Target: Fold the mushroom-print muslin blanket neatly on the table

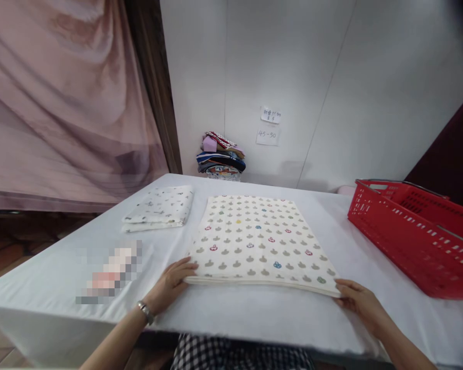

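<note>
The person's left hand point(172, 283) and right hand point(358, 303) are spread apart, both forearms angled inward.

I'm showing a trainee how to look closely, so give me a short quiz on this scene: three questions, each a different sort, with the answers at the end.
1. Multiple choice: where are the left hand and right hand?
A) Together at the far edge of the wide patterned cloth
B) At its two near corners
C) Both away from it

2. True or false: the smaller folded cloth lies to the left of the wide patterned cloth.

3. Fill in the blank: the basket on the right side of the table is coloured ____.

Key: 1 B; 2 true; 3 red
</note>
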Tool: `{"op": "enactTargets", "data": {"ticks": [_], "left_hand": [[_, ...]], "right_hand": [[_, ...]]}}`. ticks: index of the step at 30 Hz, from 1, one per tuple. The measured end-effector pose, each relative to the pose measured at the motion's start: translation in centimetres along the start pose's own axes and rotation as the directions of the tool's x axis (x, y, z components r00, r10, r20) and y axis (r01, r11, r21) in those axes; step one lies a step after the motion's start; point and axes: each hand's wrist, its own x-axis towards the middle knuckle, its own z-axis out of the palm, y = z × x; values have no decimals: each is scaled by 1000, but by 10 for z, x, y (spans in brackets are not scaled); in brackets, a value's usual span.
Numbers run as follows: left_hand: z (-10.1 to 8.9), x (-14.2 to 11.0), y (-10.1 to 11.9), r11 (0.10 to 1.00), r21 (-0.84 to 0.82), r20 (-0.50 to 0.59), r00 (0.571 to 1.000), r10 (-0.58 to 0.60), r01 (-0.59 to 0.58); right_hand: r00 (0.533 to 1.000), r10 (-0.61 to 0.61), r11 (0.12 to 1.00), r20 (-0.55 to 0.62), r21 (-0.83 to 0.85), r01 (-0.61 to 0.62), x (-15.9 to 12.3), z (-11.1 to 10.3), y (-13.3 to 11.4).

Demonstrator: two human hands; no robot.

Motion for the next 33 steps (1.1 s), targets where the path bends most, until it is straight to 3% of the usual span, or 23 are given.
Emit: {"op": "enactTargets", "data": {"ticks": [8, 10, 12, 15, 18, 21, 23, 27, 33], "left_hand": [[-4, -8, 24, 992, 116, 32, 998, -61, 57], [-4, -9, 32, 984, 165, 16, 997, -72, 69], [-1, -10, 41, 980, 194, -10, 999, -52, 53], [4, -9, 56, 979, 206, -29, 1000, 5, 1], [12, -3, 73, 977, 211, -28, 999, 43, -37], [20, 4, 86, 972, 223, -35, 996, 77, -67], [25, 8, 91, 968, 241, -39, 996, 85, -73], [29, 9, 92, 966, 255, -51, 997, 60, -45], [28, 3, 91, 967, 252, -35, 999, 41, -31]], "right_hand": [[999, -44, 958, -15, -285, 38, -2, 1, -2], [995, -93, 897, -21, -436, 75, 3, -2, 0], [980, -197, 774, 0, -614, 156, 8, -6, 3], [898, -422, 494, 126, -799, 344, 13, -11, 4], [750, -610, 233, 255, -847, 477, 10, -4, 4], [601, -674, 71, 430, -772, 632, 2, 20, 4], [541, -634, 16, 552, -691, 723, -4, 41, 5], [515, -535, -8, 670, -613, 790, -10, 68, 12], [526, -496, -24, 691, -616, 787, -10, 65, 18]]}}
